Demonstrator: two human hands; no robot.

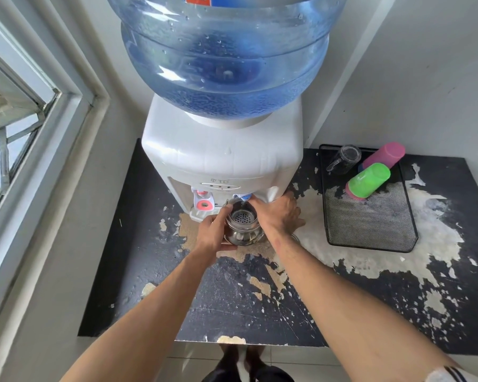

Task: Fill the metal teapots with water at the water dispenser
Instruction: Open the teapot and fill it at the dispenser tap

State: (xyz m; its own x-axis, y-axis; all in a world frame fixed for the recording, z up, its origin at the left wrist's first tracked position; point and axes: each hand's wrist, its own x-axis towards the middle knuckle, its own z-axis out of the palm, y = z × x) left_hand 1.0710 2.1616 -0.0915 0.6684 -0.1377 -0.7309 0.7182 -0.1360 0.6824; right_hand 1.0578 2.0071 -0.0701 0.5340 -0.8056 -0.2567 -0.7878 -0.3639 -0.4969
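Observation:
A white water dispenser (221,158) with a big blue bottle (224,51) stands at the back of the black table. Under its blue tap (243,197) sits a shiny metal teapot (242,227), lid off, its perforated strainer showing. My left hand (213,232) grips the teapot's left side. My right hand (280,213) lies against the teapot's right side, with the fingers reaching up to the blue tap. The red tap (203,202) is to the left, untouched. Whether water is running cannot be seen.
The black table top (232,299) is worn with peeling patches. A black mesh tray (370,221) at the right holds a clear glass mug (344,159), a pink cup (384,155) and a green cup (369,180). A window frame (53,133) is at the left.

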